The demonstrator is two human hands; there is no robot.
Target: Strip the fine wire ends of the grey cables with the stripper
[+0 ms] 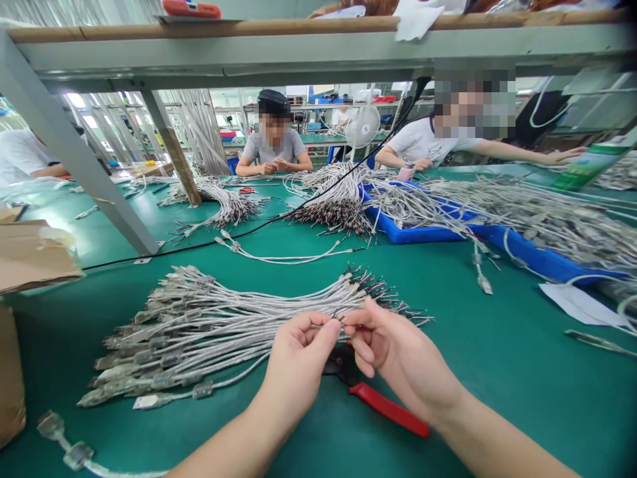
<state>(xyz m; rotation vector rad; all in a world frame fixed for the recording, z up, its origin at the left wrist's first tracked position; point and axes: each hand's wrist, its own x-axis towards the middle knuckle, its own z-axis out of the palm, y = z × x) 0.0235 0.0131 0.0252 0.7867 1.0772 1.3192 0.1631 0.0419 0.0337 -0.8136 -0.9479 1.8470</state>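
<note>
My left hand [297, 358] and my right hand [393, 348] meet over the green table, both pinching the stripped end of one grey cable [332, 323] between thumb and fingers. That cable belongs to a large fanned bundle of grey USB cables [209, 322] lying just beyond my hands, plugs to the left, bare coloured wire ends to the right. Red-handled pliers [388, 408] lie on the table beneath my right hand, their head partly hidden.
Blue trays [428, 234] heaped with cables stand at the right. More cable bundles [338, 199] lie mid-table. A cardboard box [30, 255] sits at the left edge. A grey frame post [84, 166] slants down at left. Three other people work at the far side.
</note>
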